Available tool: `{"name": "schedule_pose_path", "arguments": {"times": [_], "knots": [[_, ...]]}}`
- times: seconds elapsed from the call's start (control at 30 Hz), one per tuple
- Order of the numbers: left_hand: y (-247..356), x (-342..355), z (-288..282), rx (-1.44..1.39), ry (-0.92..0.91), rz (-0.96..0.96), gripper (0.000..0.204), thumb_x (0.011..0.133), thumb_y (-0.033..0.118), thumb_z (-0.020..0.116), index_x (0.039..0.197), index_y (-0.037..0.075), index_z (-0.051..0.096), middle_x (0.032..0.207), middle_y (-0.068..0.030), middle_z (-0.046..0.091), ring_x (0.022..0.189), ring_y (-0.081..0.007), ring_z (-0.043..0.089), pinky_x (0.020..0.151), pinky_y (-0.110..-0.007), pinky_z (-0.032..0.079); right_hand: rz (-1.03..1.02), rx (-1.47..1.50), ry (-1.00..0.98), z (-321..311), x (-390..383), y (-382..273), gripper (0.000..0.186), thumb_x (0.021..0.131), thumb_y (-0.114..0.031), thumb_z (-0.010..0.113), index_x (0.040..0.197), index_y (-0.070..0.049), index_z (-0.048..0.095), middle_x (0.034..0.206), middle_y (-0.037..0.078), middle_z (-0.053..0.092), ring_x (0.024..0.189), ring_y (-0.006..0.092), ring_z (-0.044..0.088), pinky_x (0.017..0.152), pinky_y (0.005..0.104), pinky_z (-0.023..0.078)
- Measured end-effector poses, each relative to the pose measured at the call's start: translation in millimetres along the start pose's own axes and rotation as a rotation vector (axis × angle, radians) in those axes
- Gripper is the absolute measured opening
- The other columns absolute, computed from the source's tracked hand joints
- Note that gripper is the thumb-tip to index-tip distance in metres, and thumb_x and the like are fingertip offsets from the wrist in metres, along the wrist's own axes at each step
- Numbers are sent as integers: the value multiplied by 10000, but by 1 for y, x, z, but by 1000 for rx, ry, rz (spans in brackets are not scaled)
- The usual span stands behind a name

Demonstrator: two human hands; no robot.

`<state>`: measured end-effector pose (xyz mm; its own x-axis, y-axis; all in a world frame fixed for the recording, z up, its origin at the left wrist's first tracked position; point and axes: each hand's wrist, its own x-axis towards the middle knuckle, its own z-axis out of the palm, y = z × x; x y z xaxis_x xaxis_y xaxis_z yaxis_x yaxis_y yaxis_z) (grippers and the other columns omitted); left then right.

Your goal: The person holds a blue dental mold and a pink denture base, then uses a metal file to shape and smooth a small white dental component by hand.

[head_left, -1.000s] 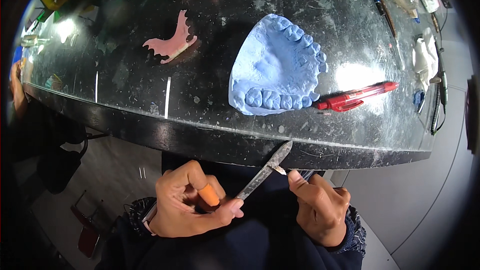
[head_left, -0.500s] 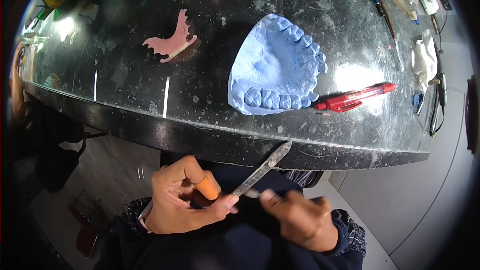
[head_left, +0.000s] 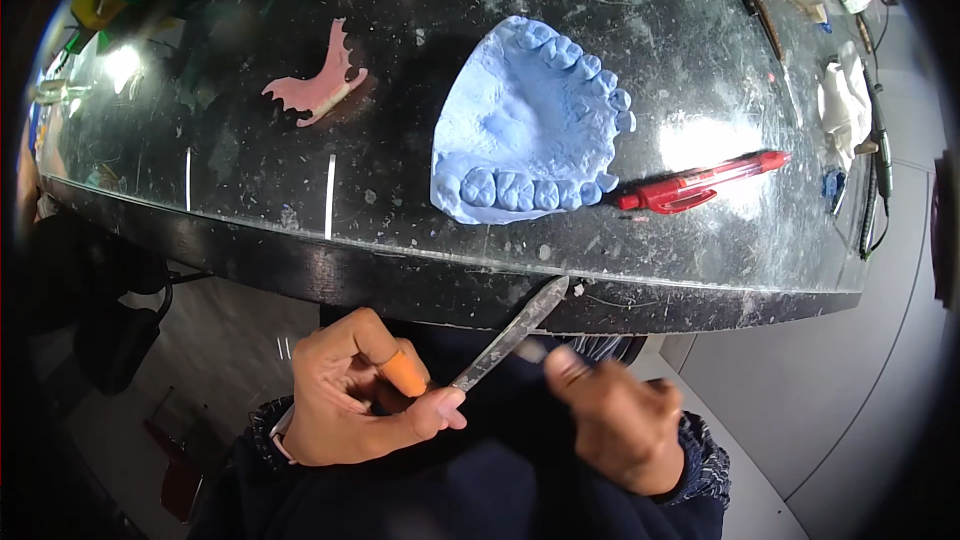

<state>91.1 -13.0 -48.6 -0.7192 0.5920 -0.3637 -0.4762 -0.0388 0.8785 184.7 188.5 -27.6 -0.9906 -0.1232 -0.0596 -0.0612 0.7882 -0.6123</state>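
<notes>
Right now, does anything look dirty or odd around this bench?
Yes: the black tabletop looks messy, marked with pale smears and specks, and pale residue streaks the flat tool in your left hand.

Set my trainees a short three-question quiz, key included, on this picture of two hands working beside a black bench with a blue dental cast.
1. Multiple choice: what covers a finger of the left hand, the one holding the flat, grey, pointed tool?
a) a silver ring
b) an orange wrap
c) a blue glove
2. True or false: the red pen with a clip lies to the right of the blue dental cast.
3. Count: how many pink, scalloped-edged plates are visible on the black bench?

Key: 1. b; 2. true; 3. two
</notes>
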Motion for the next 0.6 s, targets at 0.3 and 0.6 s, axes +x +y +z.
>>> {"name": "schedule_pose_path", "arguments": {"times": [0.3, 0.6], "knots": [[0, -3, -2, 8, -1, -27, 276, 719, -61, 679, 755, -5, 412, 600, -93, 563, 588, -156, 644, 476, -218, 543, 61, -59, 65, 0, 2, -4, 543, 602, 47, 570, 1120, -114, 602, 564, -32, 410, 404, 84, 388, 348, 269, 326], [-1, -2, -4, 31, -17, -4, 279, 718, -59, 681, 741, -6, 408, 594, -97, 560, 606, -177, 652, 460, -211, 538, 127, 15, -8, -13, 15, -10, 231, 728, 87, 598, 908, -57, 619, 512, 53, 472, 381, 163, 452, 373, 255, 319]]}}
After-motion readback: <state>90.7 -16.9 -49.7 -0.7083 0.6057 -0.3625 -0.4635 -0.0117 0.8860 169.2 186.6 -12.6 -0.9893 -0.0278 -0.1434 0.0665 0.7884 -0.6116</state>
